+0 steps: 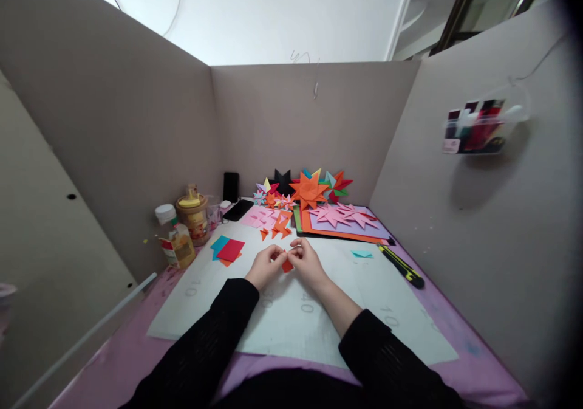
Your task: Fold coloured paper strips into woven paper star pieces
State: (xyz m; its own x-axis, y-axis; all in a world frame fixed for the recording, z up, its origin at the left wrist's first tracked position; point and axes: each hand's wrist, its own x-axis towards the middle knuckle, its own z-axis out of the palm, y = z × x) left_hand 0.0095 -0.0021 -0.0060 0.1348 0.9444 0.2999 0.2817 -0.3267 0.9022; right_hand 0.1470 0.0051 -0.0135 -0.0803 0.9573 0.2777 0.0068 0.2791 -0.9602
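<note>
A small red-orange piece of folded paper (286, 266) is pinched between my two hands over the middle of the white sheet (291, 324). My left hand (266, 266) grips its left side with thumb and forefinger. From the right, my right hand (308, 264) closes on the same piece, its fingers bent. The fingertips partly hide the paper, so its exact fold cannot be made out. Just beyond my hands lie several orange folded pieces (281, 226). To the left is a small stack of square papers (231, 250), with red on top and blue and orange underneath.
Folded paper stars (310, 190) stand along the back panel. Pink stars (330, 214) rest on stacked coloured sheets (341, 234). At right are a teal folded piece (362, 254) and a yellow-black utility knife (401, 267). A bottle (175, 239), a jar (195, 220) and phones (238, 210) stand or lie left.
</note>
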